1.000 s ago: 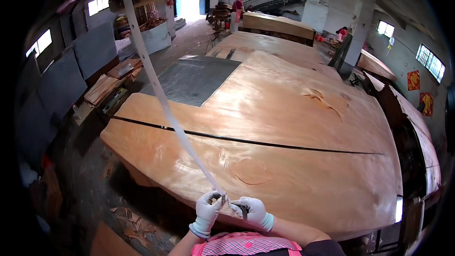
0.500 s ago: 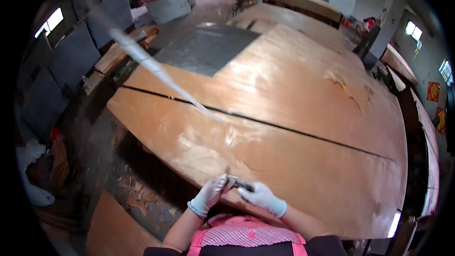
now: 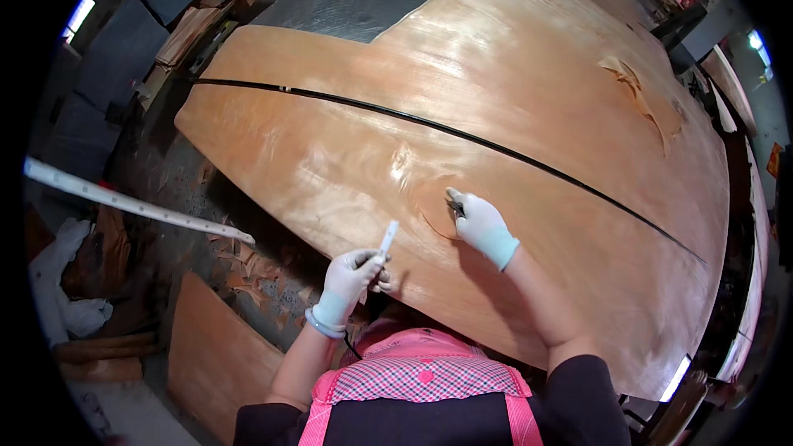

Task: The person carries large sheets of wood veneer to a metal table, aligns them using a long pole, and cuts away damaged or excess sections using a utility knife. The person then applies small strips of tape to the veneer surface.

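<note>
My left hand [image 3: 351, 279], in a pale work glove, is closed around a short white strip [image 3: 388, 238] that sticks up past the fingertips. It is over the near edge of a large, thin tan veneer sheet [image 3: 314, 173]. Farther right and forward, my right hand [image 3: 479, 223], gloved too, is closed on a small dark hand tool [image 3: 455, 207], mostly hidden by the fingers. That hand is at the sheet's surface, beside a thin curved line [image 3: 434, 221] in the veneer.
A long black gap [image 3: 413, 120] runs across the sheets. A dark grey panel [image 3: 330, 0] shows at the back left. A loose torn piece [image 3: 636, 91] lies far right. A white marked strip [image 3: 124, 198] hangs at left, above veneer scraps [image 3: 248, 272]. Another tan sheet [image 3: 215, 355] is lower left.
My hands were close together at the near edge; now they are apart, the right one forward with the dark tool. The view has tilted down, and the hanging strip appears farther left.
</note>
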### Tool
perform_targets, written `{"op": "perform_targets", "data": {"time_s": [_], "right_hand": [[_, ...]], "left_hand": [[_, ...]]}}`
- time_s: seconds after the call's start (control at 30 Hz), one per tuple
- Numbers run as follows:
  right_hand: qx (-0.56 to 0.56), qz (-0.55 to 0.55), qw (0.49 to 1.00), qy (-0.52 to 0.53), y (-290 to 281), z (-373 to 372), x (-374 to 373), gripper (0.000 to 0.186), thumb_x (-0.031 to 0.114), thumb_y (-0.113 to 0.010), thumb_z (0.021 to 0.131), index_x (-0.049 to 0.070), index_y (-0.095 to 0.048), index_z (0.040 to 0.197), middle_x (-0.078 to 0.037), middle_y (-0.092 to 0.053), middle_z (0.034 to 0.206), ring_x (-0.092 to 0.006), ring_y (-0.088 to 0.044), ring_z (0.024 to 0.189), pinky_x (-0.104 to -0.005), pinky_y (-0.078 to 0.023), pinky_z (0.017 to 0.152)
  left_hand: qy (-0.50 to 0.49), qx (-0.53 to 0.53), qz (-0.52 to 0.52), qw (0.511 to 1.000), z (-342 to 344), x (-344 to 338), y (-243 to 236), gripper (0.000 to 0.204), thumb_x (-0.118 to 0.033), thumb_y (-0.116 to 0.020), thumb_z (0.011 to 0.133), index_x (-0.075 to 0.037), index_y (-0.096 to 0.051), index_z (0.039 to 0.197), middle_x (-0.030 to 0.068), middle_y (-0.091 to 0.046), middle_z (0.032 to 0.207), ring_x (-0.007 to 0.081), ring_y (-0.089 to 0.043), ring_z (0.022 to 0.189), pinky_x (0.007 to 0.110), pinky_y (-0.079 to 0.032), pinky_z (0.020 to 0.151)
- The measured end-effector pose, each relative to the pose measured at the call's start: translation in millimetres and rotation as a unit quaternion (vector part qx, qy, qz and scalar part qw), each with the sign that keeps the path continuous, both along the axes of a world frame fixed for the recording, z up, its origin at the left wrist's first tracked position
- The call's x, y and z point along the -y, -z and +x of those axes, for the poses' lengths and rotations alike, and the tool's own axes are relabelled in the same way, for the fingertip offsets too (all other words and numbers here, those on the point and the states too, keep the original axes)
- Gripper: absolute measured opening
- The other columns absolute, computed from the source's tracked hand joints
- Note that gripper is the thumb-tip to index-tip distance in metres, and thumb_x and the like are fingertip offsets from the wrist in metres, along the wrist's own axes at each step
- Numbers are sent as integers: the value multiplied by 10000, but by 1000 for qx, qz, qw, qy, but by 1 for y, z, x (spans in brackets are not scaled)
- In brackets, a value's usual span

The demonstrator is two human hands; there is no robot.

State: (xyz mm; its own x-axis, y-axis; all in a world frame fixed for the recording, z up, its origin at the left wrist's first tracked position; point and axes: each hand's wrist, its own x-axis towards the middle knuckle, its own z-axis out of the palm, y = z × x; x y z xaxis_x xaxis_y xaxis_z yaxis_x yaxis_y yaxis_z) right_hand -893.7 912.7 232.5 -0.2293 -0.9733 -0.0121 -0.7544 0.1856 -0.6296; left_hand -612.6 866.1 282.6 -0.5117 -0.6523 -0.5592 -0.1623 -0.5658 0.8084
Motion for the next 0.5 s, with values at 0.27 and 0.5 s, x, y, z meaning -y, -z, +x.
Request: {"op": "perform_targets", "data": {"time_s": [0.27,0.5], "right_hand": [[-171,9,960,-220,17,-1,41,285,129,-649,764,85,-641,1046,-105,-612,1018,-299,-610,959,-399,-499,833],[-189,45,959,-206,25,3,34,489,180,-713,725,90,-598,1192,-91,-591,1168,-285,-577,1063,-390,-468,916]], "left_hand": [[-38,14,11,999,-35,34,27,258,-201,-563,987,18,-625,1109,1,-557,667,53,-489,499,187,-394,446],[6,17,33,999,-82,56,58,244,-169,-561,980,16,-622,1126,-6,-572,688,46,-482,506,177,-375,446]]}}
